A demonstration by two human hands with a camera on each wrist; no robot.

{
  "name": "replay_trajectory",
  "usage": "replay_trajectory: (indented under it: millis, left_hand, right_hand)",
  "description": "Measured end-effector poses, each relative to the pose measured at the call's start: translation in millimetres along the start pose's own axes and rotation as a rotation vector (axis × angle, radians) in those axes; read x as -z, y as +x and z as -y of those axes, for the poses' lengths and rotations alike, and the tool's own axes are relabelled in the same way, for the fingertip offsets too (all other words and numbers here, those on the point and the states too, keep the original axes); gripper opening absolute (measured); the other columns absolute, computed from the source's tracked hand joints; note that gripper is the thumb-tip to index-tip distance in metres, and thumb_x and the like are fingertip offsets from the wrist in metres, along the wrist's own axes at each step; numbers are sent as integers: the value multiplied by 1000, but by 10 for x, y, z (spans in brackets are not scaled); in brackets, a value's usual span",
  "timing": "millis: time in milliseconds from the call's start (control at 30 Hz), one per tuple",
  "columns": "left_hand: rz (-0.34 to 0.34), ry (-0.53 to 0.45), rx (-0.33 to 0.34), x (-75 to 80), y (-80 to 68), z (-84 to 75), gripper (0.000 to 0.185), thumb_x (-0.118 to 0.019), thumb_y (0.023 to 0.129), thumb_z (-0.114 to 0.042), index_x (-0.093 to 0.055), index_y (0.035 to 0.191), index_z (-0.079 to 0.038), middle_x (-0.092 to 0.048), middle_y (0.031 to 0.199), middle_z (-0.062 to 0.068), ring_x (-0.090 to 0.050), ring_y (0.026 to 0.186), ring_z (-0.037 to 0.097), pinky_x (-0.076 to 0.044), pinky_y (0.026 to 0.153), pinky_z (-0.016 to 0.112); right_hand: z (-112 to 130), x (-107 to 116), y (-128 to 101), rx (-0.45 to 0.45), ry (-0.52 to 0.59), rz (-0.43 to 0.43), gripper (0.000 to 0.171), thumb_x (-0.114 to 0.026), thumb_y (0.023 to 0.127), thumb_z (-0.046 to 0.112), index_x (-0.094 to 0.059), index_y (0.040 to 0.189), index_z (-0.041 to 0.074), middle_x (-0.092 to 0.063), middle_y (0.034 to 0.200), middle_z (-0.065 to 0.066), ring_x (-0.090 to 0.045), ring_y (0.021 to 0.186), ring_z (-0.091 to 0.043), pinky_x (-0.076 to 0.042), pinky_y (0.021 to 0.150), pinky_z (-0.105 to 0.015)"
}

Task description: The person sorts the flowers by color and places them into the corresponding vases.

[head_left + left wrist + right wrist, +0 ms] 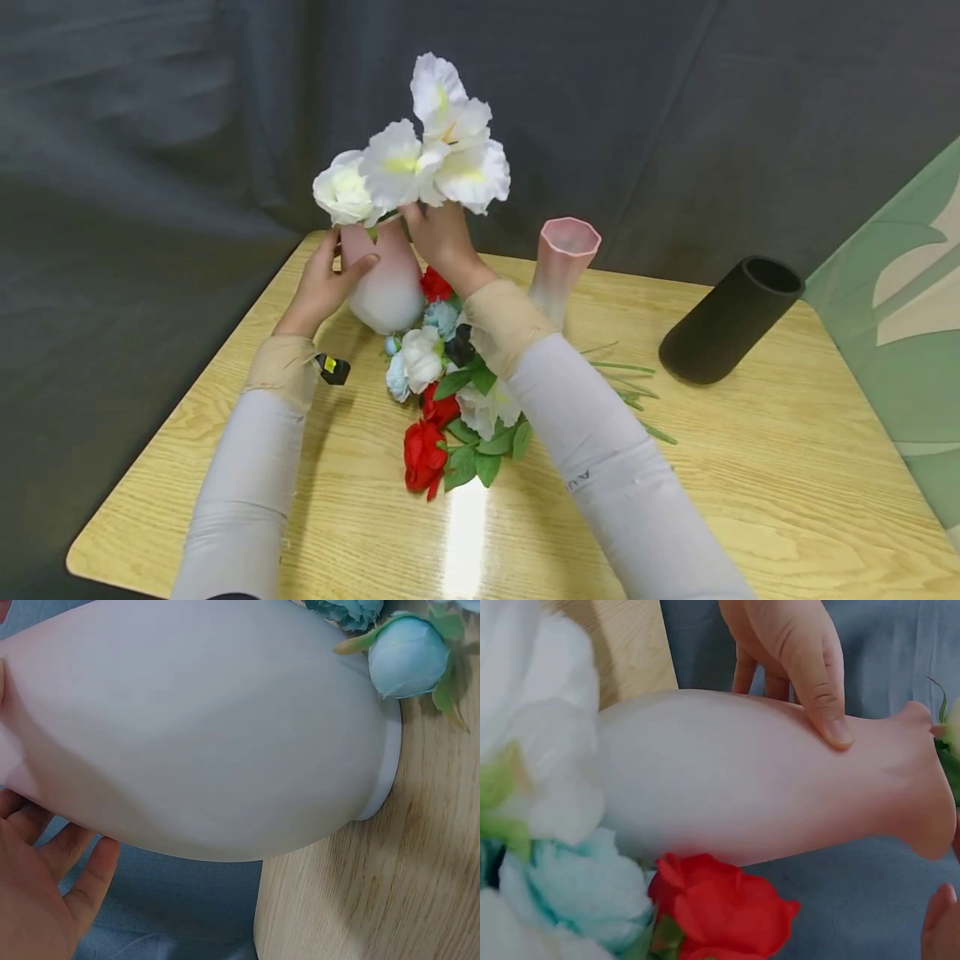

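Note:
A pink-and-white vase [386, 287] stands at the far side of the wooden table [750, 483]. My left hand [326, 283] grips its neck, thumb across the front [817, 682] and palm [34, 892] beside the belly [202, 727]. My right hand [444, 237] holds a bunch of white flowers [427, 154] by the stems at the vase's mouth. The stems themselves are hidden behind the fingers. The vase's body [742, 772] fills the right wrist view.
Loose red, white and pale blue flowers [442, 392] lie heaped in front of the vase. A blue bud [409, 656] touches its base. A second pink vase [564, 258] stands to the right, and a black cylinder vase [731, 321] further right. Dark cloth hangs behind.

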State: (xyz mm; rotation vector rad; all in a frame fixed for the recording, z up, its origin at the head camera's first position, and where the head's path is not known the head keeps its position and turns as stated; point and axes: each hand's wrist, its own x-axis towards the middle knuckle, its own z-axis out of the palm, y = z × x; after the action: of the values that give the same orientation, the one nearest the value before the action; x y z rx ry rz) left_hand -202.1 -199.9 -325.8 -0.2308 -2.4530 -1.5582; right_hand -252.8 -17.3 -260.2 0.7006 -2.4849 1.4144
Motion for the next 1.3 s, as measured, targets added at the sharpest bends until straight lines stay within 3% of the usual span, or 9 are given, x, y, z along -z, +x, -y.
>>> replay_trajectory:
  millis: [100,200,300,367,533,733,900,1133,1300]
  left_hand:
    - [-4,0,8,-26,56,125,66,-63,98,-13,-28,153,1,-36,155,23,-35,142,43,-33,114,59]
    - [-7,4,8,-46,104,235,66,-62,98,-15,-28,153,0,-36,155,23,-35,142,43,-33,114,60]
    - [-6,9,4,-50,118,261,68,-63,98,-21,-27,154,-4,-35,156,20,-35,142,40,-34,114,59]
    - [-5,9,4,-50,115,244,69,-64,98,-23,-28,154,-5,-35,157,18,-35,142,39,-34,114,58]
    - [3,6,17,-48,97,202,68,-63,98,-19,-27,153,-2,-35,156,21,-35,143,41,-34,113,59]
    - [-14,30,4,-26,74,225,68,-64,98,-23,-29,153,-3,-39,153,21,-37,141,41,-36,111,59]
    - [-16,45,3,5,74,248,72,-65,97,-31,-29,154,-6,-38,154,20,-37,141,40,-35,112,59]
    - [-3,27,25,23,9,60,67,-61,99,-19,-27,153,1,-35,155,25,-34,142,44,-33,113,61]
    - [-1,26,30,33,40,144,69,-62,98,-23,-27,154,-2,-35,156,22,-34,143,42,-33,114,59]
  right_hand:
    - [82,27,3,129,-125,-106,24,-58,99,11,-65,120,1,-64,128,-11,-50,130,-21,-22,120,-27]
    - [123,28,24,67,-224,-38,20,-55,101,16,-70,111,7,-65,123,-7,-46,133,-26,-34,115,-41]
    - [128,24,3,-56,-241,55,29,-47,104,22,-65,124,12,-57,137,-3,-31,141,-27,-41,106,-49]
    - [100,21,-18,-98,-209,83,34,-43,104,23,-60,131,12,-52,143,-4,-23,145,-29,-33,113,-53]
    - [-10,34,-54,-64,-160,111,43,-41,105,26,-49,144,10,-56,144,-6,-40,142,-21,-12,120,-46]
    - [-145,161,-66,-15,-132,209,49,-44,105,28,-42,151,12,-46,152,-8,-38,143,-21,-20,117,-42]
    - [-227,330,-114,-36,-103,271,41,-49,104,23,-54,141,7,-53,142,-12,-49,126,-27,-37,111,-39]
    - [-272,538,-210,-65,-50,281,38,-54,103,21,-56,137,6,-56,138,-12,-56,115,-29,-47,101,-37]
    - [-283,659,-289,-70,-4,262,43,-55,102,19,-49,143,9,-59,133,-13,-58,109,-28,-48,95,-37]
